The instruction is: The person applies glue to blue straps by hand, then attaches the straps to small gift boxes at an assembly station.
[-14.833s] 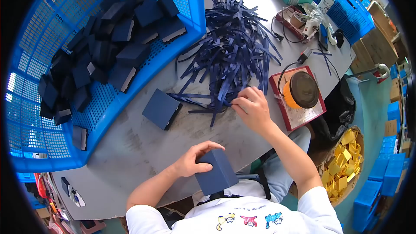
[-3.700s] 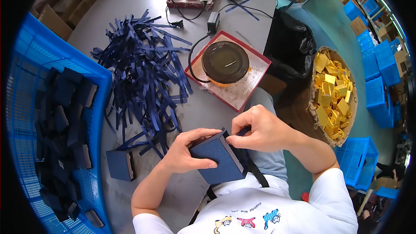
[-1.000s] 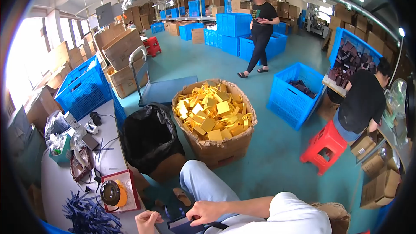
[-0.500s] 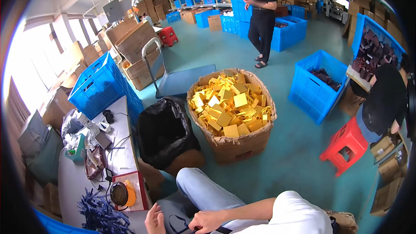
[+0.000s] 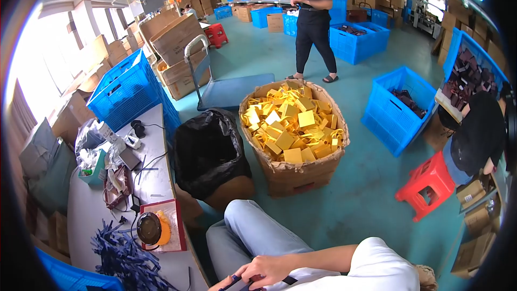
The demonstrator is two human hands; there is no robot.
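Observation:
At the bottom edge, above the person's lap, my right hand (image 5: 267, 270) pinches a dark blue ribbon item (image 5: 255, 279). My left hand (image 5: 222, 285) is close beside it, mostly cut off by the frame edge, its fingers at the same dark item. A pile of dark blue ribbons (image 5: 125, 256) lies on the white table (image 5: 156, 180) to the left. Near it, a round black-topped orange object (image 5: 154, 228) stands on a red-edged tray (image 5: 177, 226).
A carton of yellow boxes (image 5: 293, 175) stands ahead, beside a black-lined bin (image 5: 207, 156). Behind are a trolley (image 5: 231, 92) and a standing person (image 5: 314, 27). Right are a blue crate (image 5: 396, 124), a red stool (image 5: 429, 186) and a seated person (image 5: 476, 134).
My left hand has moved down to my right hand and the dark item. My right hand has shifted slightly up and right. The standing person has stepped left, and the camera view has shifted.

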